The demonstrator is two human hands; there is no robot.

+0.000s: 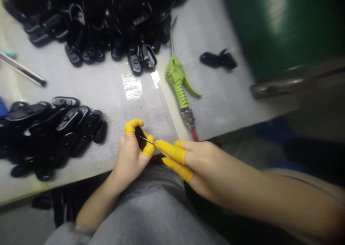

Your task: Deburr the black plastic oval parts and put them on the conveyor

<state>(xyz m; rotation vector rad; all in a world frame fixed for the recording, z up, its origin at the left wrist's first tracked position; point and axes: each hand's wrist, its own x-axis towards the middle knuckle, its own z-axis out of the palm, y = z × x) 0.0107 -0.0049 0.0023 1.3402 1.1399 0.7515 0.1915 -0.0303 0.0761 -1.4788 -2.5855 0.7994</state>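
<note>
yellow-sleeved left fingers [133, 126]: gripping small black oblong plastic-looking piece [139, 135] between them; yellow-sleeved right fingers [172, 151]: pinching thin silvery metal tool [148, 141], tip at piece; brace piece firmly, guide tip lightly

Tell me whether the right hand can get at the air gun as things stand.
Likely yes: the air gun lies uncovered near the right hand, with nothing visible between. But that hand holds a thin tool at the black part in the left hand, so it may need freeing first.
</note>
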